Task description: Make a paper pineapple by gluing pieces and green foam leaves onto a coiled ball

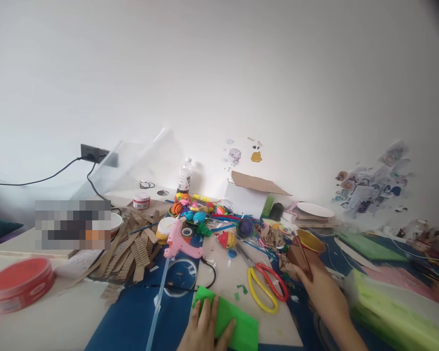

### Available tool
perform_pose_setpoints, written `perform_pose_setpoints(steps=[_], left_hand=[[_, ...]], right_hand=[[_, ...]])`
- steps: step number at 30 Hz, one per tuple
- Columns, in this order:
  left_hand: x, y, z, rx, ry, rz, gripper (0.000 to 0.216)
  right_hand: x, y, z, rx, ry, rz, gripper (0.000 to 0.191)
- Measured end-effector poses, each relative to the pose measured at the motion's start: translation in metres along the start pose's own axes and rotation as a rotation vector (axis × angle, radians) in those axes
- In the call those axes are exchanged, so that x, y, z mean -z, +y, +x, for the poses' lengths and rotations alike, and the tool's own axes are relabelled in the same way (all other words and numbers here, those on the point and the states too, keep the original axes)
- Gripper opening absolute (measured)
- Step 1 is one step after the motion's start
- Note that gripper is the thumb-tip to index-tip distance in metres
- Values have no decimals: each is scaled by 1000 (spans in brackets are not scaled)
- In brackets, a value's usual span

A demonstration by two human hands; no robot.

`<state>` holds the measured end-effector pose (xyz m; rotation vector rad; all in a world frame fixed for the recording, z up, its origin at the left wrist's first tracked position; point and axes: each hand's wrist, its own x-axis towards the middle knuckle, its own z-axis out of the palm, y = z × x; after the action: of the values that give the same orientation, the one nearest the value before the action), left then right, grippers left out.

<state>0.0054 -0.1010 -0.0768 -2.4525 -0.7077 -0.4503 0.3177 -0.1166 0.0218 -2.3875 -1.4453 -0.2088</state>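
My left hand (pixel 201 326) lies on a bright green sheet of paper (pixel 243 324) at the bottom middle, its fingers apart and flat against it. To the right, my right hand (pixel 324 282) grips a brown piece (pixel 299 256) that looks like stiff paper or card, thumb against its near side. Scissors (pixel 266 285) with one red and one yellow handle rest on the board between my hands. Beyond the green paper is a pink glue gun (pixel 179 243) with a long clear glue stick. A red and yellow paper ball (pixel 227 239) sits near the scissor blades.
Corrugated cardboard strips (pixel 131 248) are heaped at the left, near a red round tub (pixel 20 285). Colourful paper pieces (pixel 193 212), a bottle (pixel 185 175) and a white box (pixel 245 195) stand along the wall. A green tissue pack (pixel 395 312) occupies the right front.
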Motion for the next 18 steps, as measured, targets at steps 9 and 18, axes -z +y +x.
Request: perform_pose_setpoints(steps=[9,18], left_hand=[[23,-34,25,-8,-418,-551,60],[-7,-34,25,-28,-140,-439,57]], right_hand=[[-6,-79,-45,292,-36,1041,46],[-74,-148,-51,179,-569,1504,41]])
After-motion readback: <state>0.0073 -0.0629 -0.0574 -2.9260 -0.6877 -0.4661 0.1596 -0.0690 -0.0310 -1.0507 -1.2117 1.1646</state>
